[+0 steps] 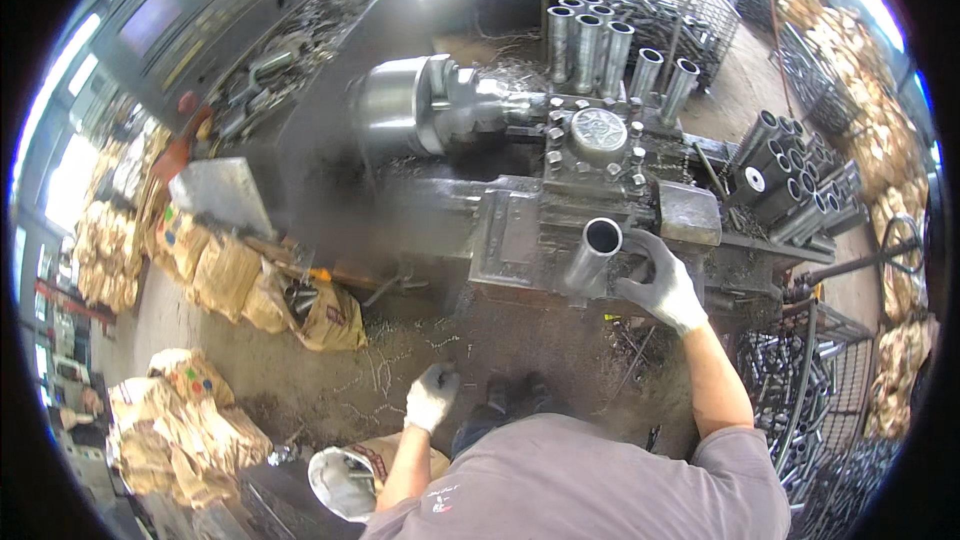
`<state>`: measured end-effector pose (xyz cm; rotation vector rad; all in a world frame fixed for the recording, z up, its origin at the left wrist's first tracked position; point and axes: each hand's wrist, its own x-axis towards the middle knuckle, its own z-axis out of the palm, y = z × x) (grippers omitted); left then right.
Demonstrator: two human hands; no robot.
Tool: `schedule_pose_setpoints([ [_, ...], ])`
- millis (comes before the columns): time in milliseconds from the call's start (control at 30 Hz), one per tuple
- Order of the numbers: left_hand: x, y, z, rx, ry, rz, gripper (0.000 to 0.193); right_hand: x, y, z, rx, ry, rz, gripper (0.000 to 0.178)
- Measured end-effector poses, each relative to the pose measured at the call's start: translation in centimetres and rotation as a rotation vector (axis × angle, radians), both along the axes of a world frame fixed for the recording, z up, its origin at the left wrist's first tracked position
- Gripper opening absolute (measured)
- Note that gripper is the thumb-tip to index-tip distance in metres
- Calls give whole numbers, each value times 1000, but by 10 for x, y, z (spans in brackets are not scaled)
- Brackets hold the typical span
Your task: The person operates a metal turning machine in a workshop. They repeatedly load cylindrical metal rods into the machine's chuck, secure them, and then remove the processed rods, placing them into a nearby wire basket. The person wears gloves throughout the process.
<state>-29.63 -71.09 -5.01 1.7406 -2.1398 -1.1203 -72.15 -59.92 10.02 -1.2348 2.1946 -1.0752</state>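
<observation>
A short steel tube (594, 254) stands on end on the flat carriage of a lathe (520, 230), its open top facing up. Beside it on the right is my right hand (662, 282), in a grey-and-white glove. Thumb and fingers are curved and apart, close to the tube's side but not wrapped round it; whether a fingertip touches it I cannot tell. Low over the floor, my gloved left hand (433, 395) hangs with its fingers curled in and nothing visible in them. Beyond the carriage are a square tool post (598, 132) and the shiny chuck (405, 105).
Several steel tubes (588, 45) stand behind the tool post; more are stacked (790, 180) at the right. A wire cage (800, 390) of metal pieces is near my right arm. Sacks (230, 275) lie on the left, an open sack (345, 480) by my left forearm. Metal shavings litter the floor.
</observation>
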Motion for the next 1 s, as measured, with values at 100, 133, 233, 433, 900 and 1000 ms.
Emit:
schedule_pose_setpoints([
  [100,42,55,-44,25,78,158,36,8,-42,-35,17,64,91,67],
  [133,58,73,-59,41,118,190,36,11,-58,-48,159,80,84,63],
  [233,97,136,-57,48,92,318,38,75,-82,-45,-199,336,226,56],
  [433,193,296,-54,78,79,864,39,297,-98,-48,-464,247,910,56],
  [900,116,745,-243,65,587,2646,51,763,199,-81,29,-335,2498,44],
  [1000,40,754,-262,-946,1408,3118,57,834,248,-47,-376,-155,2635,54],
])
